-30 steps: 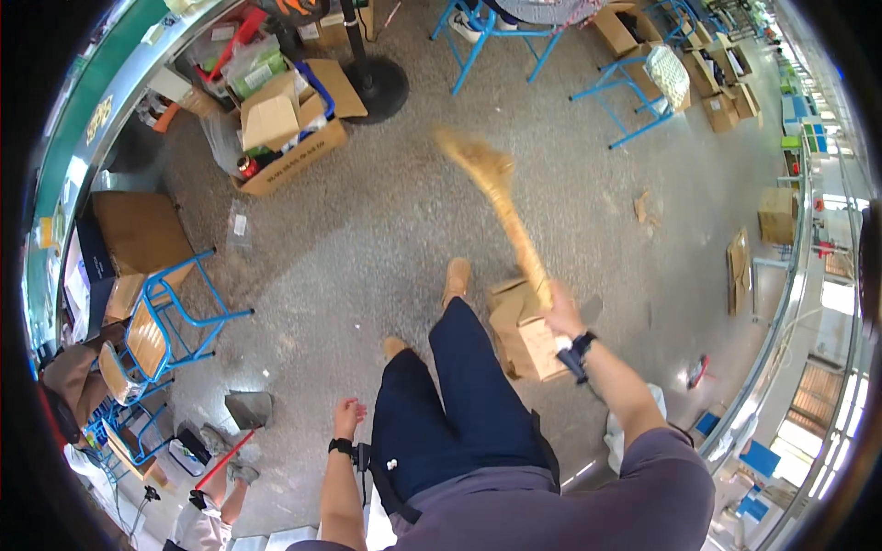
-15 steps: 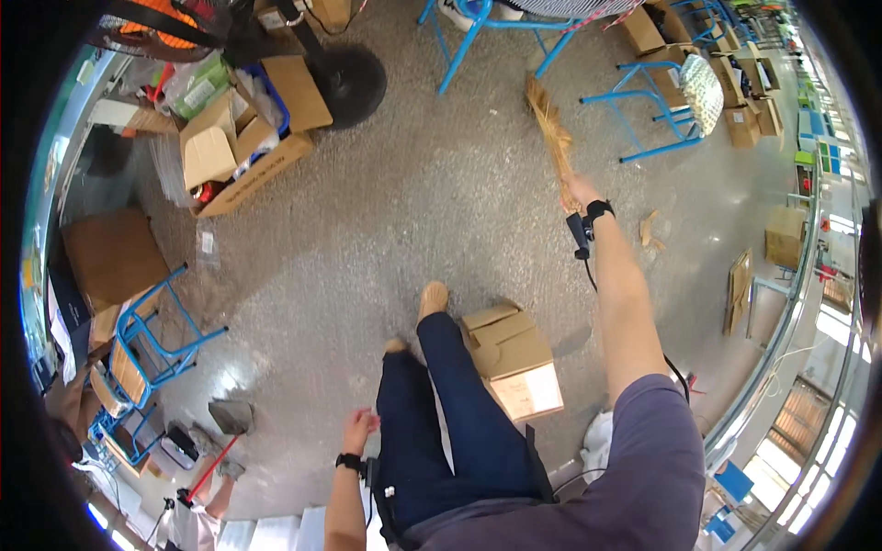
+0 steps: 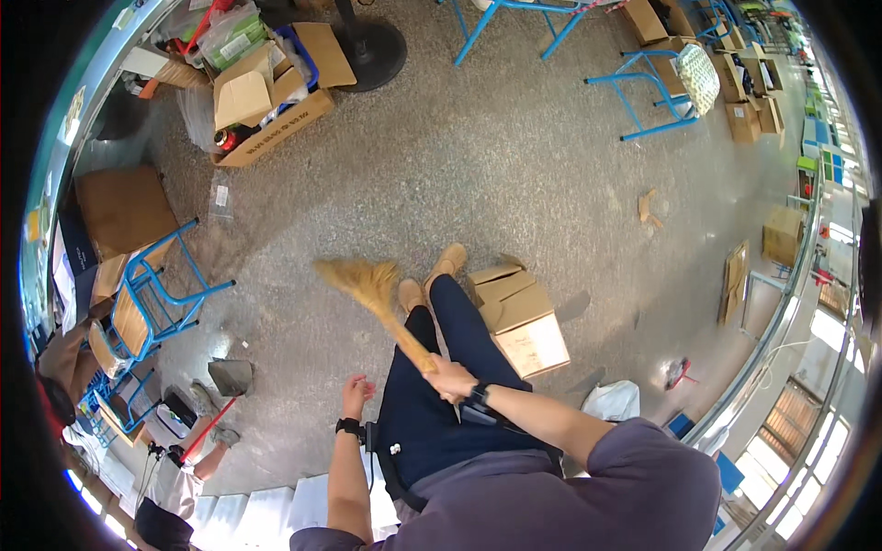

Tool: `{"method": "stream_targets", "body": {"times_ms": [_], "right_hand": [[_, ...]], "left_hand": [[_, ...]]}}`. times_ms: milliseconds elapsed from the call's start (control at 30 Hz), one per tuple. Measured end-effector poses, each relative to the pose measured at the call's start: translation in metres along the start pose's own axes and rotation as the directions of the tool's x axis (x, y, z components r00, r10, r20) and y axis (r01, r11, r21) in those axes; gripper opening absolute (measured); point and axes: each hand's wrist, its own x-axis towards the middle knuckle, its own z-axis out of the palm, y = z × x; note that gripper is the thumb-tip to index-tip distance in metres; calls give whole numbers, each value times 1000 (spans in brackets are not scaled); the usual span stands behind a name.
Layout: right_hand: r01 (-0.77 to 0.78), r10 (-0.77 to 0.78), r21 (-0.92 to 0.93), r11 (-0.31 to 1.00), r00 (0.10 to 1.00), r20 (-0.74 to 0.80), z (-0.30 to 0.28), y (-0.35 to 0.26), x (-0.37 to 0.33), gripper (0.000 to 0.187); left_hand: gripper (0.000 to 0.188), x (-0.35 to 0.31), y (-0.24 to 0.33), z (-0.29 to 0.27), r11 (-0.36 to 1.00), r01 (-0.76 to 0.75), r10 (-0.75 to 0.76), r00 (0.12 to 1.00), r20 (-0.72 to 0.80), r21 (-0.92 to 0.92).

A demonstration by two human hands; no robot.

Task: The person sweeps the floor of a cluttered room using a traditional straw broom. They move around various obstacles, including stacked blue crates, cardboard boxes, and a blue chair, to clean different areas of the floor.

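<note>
A straw hand broom point(image 3: 367, 285) is in my right hand point(image 3: 450, 378), whose fingers are wrapped round its handle. The handle slants across the front of my legs, and the spread bristles are over the floor, left of my shoes. My left hand point(image 3: 356, 395) hangs beside my left thigh, holding nothing, with its fingers loosely bent. An upright brown cardboard box point(image 3: 514, 312) stands on the floor close to my right leg.
A long-handled dustpan point(image 3: 230, 376) is at lower left, near another person's shoes point(image 3: 204, 399). Blue-framed chairs point(image 3: 170, 285) stand at left and far right. An overfilled carton point(image 3: 280, 129) sits far left by a black round stand base point(image 3: 375, 55). Cardboard scraps point(image 3: 649, 209) and a white bag point(image 3: 611, 401) lie right.
My right hand has swung the broom from the far right back across my body to the left. My left hand still hangs at my side. The view has shifted slightly.
</note>
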Motion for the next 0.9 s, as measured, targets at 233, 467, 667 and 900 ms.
{"method": "stream_targets", "body": {"times_ms": [233,467,667,900], "right_hand": [[140,-201,421,896,974,105,-5,2,-40,30],[317,-274,524,791,948,-160,-155,33,-167,41],[445,-154,472,761,830,-535,-257,138,-223,60],[318,118,320,892,519,-846,-422,302,-195,57]], "left_hand": [[28,-2,-22,-13,993,-26,19,997,68,115],[26,9,56,15,955,-153,145,988,48,253],[24,7,123,78,917,-263,257,964,59,299],[22,37,152,244,862,-103,113,994,10,496]]}}
